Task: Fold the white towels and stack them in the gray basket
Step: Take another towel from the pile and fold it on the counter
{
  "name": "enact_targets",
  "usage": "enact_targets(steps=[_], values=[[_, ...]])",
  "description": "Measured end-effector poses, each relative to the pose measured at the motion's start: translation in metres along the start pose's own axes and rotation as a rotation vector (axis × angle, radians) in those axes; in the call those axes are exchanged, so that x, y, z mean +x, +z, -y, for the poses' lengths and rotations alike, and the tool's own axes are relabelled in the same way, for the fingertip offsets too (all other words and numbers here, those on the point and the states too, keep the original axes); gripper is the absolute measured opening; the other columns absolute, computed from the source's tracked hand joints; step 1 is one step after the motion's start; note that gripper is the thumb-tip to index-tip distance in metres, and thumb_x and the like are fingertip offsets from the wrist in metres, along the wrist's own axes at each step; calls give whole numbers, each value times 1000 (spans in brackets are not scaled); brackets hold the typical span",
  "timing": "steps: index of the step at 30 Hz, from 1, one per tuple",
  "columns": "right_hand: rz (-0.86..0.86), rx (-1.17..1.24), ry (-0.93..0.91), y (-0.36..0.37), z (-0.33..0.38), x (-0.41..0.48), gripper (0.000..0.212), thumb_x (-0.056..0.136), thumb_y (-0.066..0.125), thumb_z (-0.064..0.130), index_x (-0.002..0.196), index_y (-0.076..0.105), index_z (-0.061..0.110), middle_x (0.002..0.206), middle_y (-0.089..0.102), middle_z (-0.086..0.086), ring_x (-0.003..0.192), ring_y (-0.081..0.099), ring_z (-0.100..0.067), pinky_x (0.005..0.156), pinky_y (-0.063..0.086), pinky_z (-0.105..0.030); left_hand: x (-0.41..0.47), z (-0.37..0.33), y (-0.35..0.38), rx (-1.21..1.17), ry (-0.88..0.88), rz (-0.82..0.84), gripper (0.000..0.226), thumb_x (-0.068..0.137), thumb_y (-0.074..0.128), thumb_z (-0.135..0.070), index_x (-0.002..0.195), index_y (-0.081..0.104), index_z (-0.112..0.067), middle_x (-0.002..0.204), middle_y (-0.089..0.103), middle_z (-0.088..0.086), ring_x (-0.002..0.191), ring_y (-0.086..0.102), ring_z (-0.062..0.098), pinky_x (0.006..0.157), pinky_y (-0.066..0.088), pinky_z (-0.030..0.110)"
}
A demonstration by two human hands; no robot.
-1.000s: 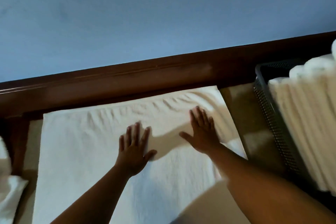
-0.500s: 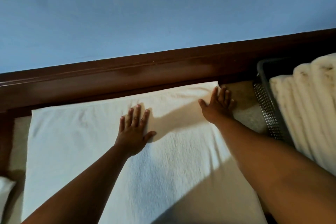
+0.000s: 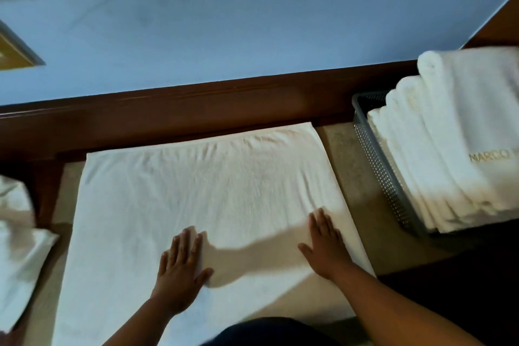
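we pressed both hands, left and right, fingers flat and gripping nothing, on a spread towel on the worktop, while the basket already held a folded stack and more folding remained.

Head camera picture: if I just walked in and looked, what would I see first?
The big white towel spread flat in the middle grabs the eye first, with the left hand and right hand pressed flat on its near part. Next comes the stack of folded towels rising out of the gray basket at the right, the top one bearing gold lettering.
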State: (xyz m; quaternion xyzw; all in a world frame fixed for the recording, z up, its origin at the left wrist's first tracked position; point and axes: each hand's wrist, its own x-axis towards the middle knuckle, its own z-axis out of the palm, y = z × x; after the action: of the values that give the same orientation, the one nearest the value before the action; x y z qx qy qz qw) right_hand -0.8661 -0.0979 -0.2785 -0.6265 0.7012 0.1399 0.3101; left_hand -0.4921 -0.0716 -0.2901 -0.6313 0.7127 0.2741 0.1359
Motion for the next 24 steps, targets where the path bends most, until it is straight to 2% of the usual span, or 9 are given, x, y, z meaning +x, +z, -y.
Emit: enact_targets(steps=[4, 9, 14, 17, 20, 24], values=[[16, 29, 57, 12, -10, -28, 87, 102, 41, 50, 156, -18, 17, 156, -40, -4, 150, -24, -24, 124, 1, -44, -36, 12, 19, 1, -22, 40, 95, 72, -6, -88, 147, -37, -39, 151, -50, -9, 146, -36, 22, 123, -5, 44], [-24, 15, 57, 27, 4, -53, 82, 102, 39, 45, 158, -13, 14, 159, -34, -8, 152, -18, -26, 124, 3, -43, -64, 25, 31, -21, -23, 25, 92, 72, 0, -79, 149, -32, -40, 153, -46, -13, 147, -33, 17, 123, -1, 40], [2, -50, -100, 44, 45, -68, 80, 101, 40, 42, 158, -10, 15, 159, -33, -5, 152, -17, -25, 124, 5, -42, -92, 60, 43, -86, -128, -19, 99, 68, 4, -81, 151, -24, -35, 157, -36, -14, 146, -22, 6, 123, 9, 39], [18, -115, -192, 51, 79, -71, 79, 101, 38, 40, 158, -11, 15, 153, -38, -1, 152, -18, -23, 125, 4, -41, -112, 90, 48, -138, -219, -39, 95, 77, 13, -83, 152, -24, -38, 155, -36, -19, 148, -17, 4, 123, 13, 38], [26, -170, -283, 56, 118, -71, 78, 102, 40, 39, 159, -8, 15, 160, -31, -3, 152, -17, -23, 124, 5, -40, -135, 121, 54, -182, -310, -67, 87, 96, 33, -70, 156, -20, -36, 154, -36, -19, 153, -14, 10, 124, 11, 39], [75, -248, -400, 64, 172, -69, 81, 102, 43, 40, 159, -9, 16, 161, -30, -4, 152, -19, -23, 124, 4, -40, -163, 155, 59, -233, -409, -113, 82, 99, 31, -65, 157, -20, -35, 159, -33, -15, 152, -18, 10, 125, 6, 41]])
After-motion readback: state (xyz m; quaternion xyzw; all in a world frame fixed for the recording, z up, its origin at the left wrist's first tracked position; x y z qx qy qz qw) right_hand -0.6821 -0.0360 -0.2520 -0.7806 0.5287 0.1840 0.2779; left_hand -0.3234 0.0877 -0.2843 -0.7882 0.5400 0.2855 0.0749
